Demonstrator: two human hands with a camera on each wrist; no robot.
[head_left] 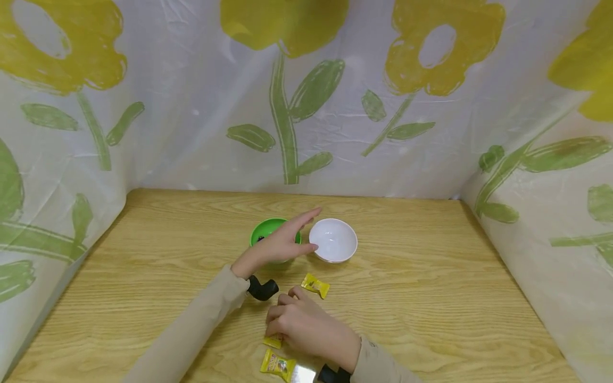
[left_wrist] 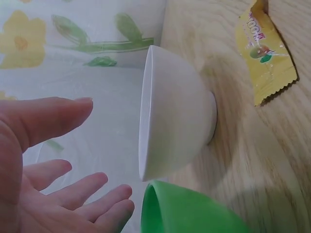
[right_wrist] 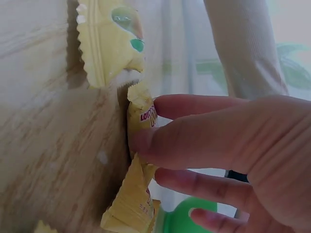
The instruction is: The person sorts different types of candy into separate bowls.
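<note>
My left hand (head_left: 280, 242) reaches over the green bowl (head_left: 258, 230), thumb and fingers spread, holding nothing. Its fingertips are close to the rim of the white bowl (head_left: 333, 242), which stands just right of the green one. In the left wrist view the thumb and fingers are apart in front of both bowls. Lower on the table, my right hand (head_left: 313, 325) pinches a yellow candy packet (right_wrist: 141, 116) between thumb and forefinger. Another yellow packet (right_wrist: 130, 201) lies against it, and a further packet (right_wrist: 109, 41) lies nearer the wrist camera.
A yellow packet (head_left: 315, 285) lies between the bowls and my right hand. Near the bottom edge is another packet (head_left: 278, 366). Small dark bits (head_left: 261, 239) sit inside the green bowl. A flower-printed curtain (head_left: 191, 133) borders the wooden table (head_left: 421, 298) at the back and sides.
</note>
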